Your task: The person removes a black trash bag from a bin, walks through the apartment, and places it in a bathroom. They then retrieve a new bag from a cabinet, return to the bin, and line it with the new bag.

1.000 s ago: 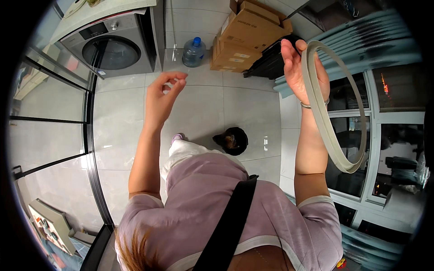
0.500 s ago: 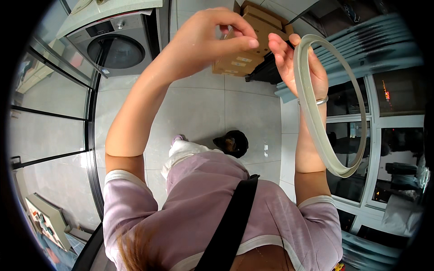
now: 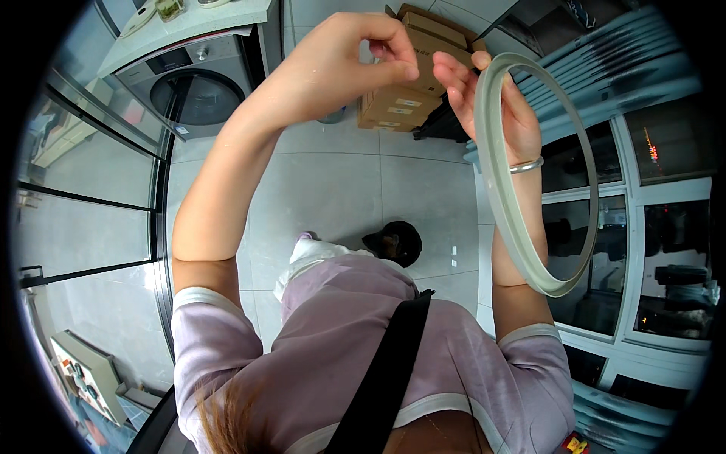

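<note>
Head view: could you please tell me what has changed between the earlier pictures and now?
Since the first picture, the left hand has moved up and to the right in the view, closer to the right hand. The right hand has shifted slightly left, carrying the pale ring. It still holds the ring; no new grasp or release shows.

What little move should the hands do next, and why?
Perhaps bring the left hand across to steady the pale ring: only the right hand holds it, by one part of its rim, and nothing shows in the left hand.
</note>
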`<action>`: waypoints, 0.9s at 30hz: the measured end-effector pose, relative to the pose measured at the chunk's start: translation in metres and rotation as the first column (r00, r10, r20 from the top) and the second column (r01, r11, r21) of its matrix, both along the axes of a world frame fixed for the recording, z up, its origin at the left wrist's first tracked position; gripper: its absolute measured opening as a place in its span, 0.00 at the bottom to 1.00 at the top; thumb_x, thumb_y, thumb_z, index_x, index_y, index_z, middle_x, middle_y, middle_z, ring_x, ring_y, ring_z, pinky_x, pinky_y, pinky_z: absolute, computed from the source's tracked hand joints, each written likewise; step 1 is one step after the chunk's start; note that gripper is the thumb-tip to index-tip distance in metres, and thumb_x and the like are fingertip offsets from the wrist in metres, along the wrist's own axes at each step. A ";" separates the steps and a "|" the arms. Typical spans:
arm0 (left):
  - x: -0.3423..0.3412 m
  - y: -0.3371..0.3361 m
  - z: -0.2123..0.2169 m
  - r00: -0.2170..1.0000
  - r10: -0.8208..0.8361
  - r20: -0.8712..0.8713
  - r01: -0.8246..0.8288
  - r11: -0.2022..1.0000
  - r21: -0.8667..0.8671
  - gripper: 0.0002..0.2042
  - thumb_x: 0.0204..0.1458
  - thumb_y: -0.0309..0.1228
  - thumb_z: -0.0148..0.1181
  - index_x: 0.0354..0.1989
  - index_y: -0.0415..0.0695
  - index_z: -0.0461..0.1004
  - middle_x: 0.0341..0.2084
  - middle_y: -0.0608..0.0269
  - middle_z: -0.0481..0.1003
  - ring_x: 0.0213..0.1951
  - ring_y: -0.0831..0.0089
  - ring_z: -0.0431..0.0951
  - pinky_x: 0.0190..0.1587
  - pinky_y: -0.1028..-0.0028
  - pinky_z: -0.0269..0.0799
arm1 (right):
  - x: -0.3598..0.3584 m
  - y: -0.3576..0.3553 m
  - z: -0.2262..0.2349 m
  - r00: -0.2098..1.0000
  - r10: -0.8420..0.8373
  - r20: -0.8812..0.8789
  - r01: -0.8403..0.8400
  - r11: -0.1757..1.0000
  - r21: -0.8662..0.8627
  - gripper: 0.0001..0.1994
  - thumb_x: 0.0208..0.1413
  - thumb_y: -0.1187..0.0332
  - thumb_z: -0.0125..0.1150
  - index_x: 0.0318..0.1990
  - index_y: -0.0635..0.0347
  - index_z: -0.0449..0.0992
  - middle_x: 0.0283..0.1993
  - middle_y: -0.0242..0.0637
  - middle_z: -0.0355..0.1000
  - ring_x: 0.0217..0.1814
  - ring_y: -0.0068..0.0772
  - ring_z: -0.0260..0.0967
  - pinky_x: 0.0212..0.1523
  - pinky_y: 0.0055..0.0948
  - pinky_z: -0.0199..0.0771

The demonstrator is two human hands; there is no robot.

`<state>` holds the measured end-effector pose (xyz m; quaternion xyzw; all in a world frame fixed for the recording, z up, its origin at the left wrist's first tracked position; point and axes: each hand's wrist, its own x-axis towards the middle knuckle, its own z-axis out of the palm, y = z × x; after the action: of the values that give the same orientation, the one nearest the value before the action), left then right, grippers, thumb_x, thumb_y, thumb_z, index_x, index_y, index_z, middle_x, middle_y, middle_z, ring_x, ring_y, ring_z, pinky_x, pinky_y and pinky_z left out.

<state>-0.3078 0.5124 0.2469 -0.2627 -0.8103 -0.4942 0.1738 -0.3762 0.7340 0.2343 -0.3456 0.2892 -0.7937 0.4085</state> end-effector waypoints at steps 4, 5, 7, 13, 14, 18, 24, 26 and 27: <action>0.007 -0.010 -0.001 0.999 0.030 -0.030 -0.031 0.999 -0.032 0.03 0.44 0.27 0.57 0.23 0.42 0.71 0.21 0.75 0.68 0.28 0.84 0.61 0.32 0.81 0.53 | -0.001 0.009 0.001 0.997 -0.056 -0.044 0.056 0.998 0.014 0.14 0.60 0.63 0.40 0.48 0.60 0.63 0.59 0.62 0.50 0.64 0.50 0.47 0.60 0.34 0.57; 0.009 -0.013 -0.001 0.999 0.035 -0.033 -0.036 0.999 -0.034 0.02 0.44 0.26 0.57 0.24 0.42 0.71 0.21 0.75 0.68 0.28 0.84 0.61 0.31 0.81 0.53 | -0.002 0.011 0.001 0.997 -0.061 -0.043 0.062 0.998 0.009 0.14 0.60 0.63 0.40 0.48 0.60 0.63 0.59 0.62 0.50 0.64 0.50 0.47 0.60 0.34 0.56; 0.013 -0.018 -0.001 0.999 0.047 0.025 -0.047 0.998 -0.034 0.02 0.43 0.26 0.57 0.24 0.43 0.71 0.21 0.75 0.68 0.28 0.84 0.61 0.31 0.82 0.53 | -0.001 0.014 0.001 0.997 -0.067 -0.040 0.067 0.998 -0.001 0.14 0.60 0.63 0.40 0.48 0.60 0.63 0.60 0.61 0.49 0.64 0.50 0.47 0.61 0.34 0.56; 0.020 -0.026 -0.013 0.994 0.108 0.032 -0.102 0.984 -0.146 0.09 0.39 0.26 0.60 0.32 0.46 0.74 0.27 0.77 0.69 0.29 0.84 0.61 0.31 0.82 0.54 | 0.003 0.008 0.003 0.998 -0.046 -0.032 0.046 0.999 0.001 0.13 0.59 0.65 0.41 0.47 0.62 0.63 0.59 0.64 0.48 0.64 0.53 0.46 0.61 0.37 0.55; 0.020 -0.025 -0.014 0.992 0.123 0.010 -0.120 0.983 -0.140 0.11 0.39 0.26 0.60 0.34 0.47 0.74 0.27 0.77 0.69 0.30 0.84 0.61 0.31 0.82 0.54 | 0.004 0.005 0.003 0.999 -0.035 -0.022 0.034 0.999 -0.005 0.13 0.59 0.65 0.41 0.46 0.63 0.62 0.59 0.65 0.48 0.64 0.54 0.45 0.61 0.37 0.55; 0.018 -0.024 -0.007 0.986 0.161 -0.043 -0.166 0.972 -0.167 0.15 0.40 0.28 0.61 0.40 0.48 0.74 0.30 0.77 0.69 0.30 0.84 0.61 0.31 0.82 0.54 | 0.010 0.000 0.008 0.999 -0.045 -0.017 0.045 0.999 0.008 0.11 0.59 0.67 0.41 0.43 0.67 0.61 0.58 0.69 0.47 0.64 0.56 0.45 0.60 0.39 0.57; 0.021 -0.039 0.030 0.879 0.476 0.007 -0.458 0.840 0.290 0.15 0.41 0.23 0.57 0.40 0.43 0.72 0.25 0.68 0.69 0.26 0.84 0.66 0.27 0.85 0.61 | 0.015 0.001 0.016 0.998 -0.045 -0.042 0.045 0.999 0.002 0.10 0.59 0.68 0.41 0.39 0.68 0.60 0.57 0.70 0.47 0.63 0.57 0.46 0.60 0.39 0.57; 0.010 -0.062 0.016 0.734 0.640 -0.228 -0.591 0.767 0.252 0.12 0.41 0.24 0.58 0.37 0.42 0.73 0.23 0.70 0.68 0.24 0.85 0.65 0.27 0.85 0.61 | 0.018 -0.001 0.018 0.999 -0.041 -0.035 0.040 0.999 -0.009 0.10 0.59 0.68 0.41 0.39 0.68 0.60 0.57 0.71 0.47 0.63 0.58 0.46 0.60 0.39 0.57; 0.007 -0.069 0.010 0.636 0.693 -0.339 -0.651 0.718 0.247 0.11 0.41 0.24 0.58 0.36 0.42 0.73 0.23 0.71 0.68 0.24 0.85 0.64 0.27 0.85 0.60 | 0.018 -0.003 0.018 0.999 -0.040 -0.030 0.040 0.999 -0.010 0.10 0.59 0.68 0.41 0.38 0.68 0.60 0.57 0.71 0.47 0.63 0.58 0.46 0.61 0.39 0.57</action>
<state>-0.3005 0.4430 0.2574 -0.0299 -0.7680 -0.3681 0.5232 -0.3579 0.7311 0.2520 -0.3534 0.2984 -0.7980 0.3864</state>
